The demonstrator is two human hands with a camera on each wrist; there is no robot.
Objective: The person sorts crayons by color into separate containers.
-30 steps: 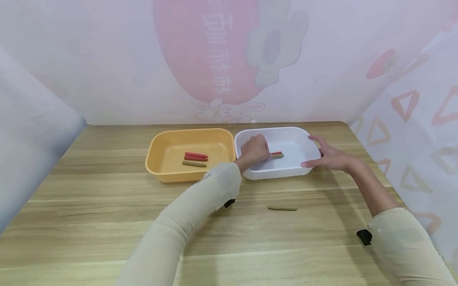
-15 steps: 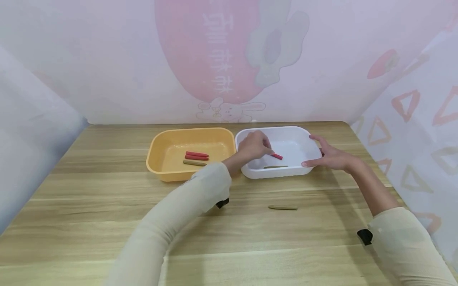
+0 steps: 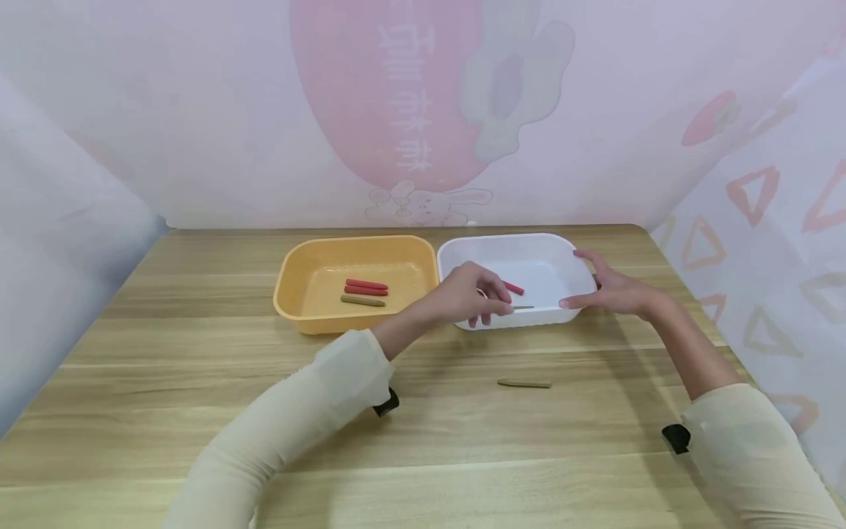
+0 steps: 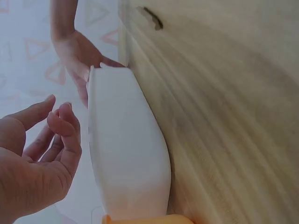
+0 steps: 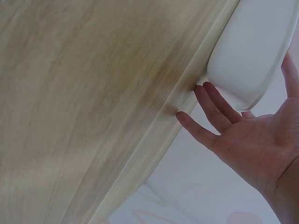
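L hand [image 3: 477,292] over the near rim of the white tub [image 3: 529,253], fingers loosely curled; whether it grips anything cannot be told. Red crayon [image 3: 514,288] and olive crayon [image 3: 522,308] lie in the tub, just beside the fingertips. R hand [image 3: 611,290] flat, fingers straight, against the tub's right wall. Yellow tub [image 3: 291,283] w/ three crayons at left; loose crayon [image 3: 524,383] on table [image 3: 165,382].
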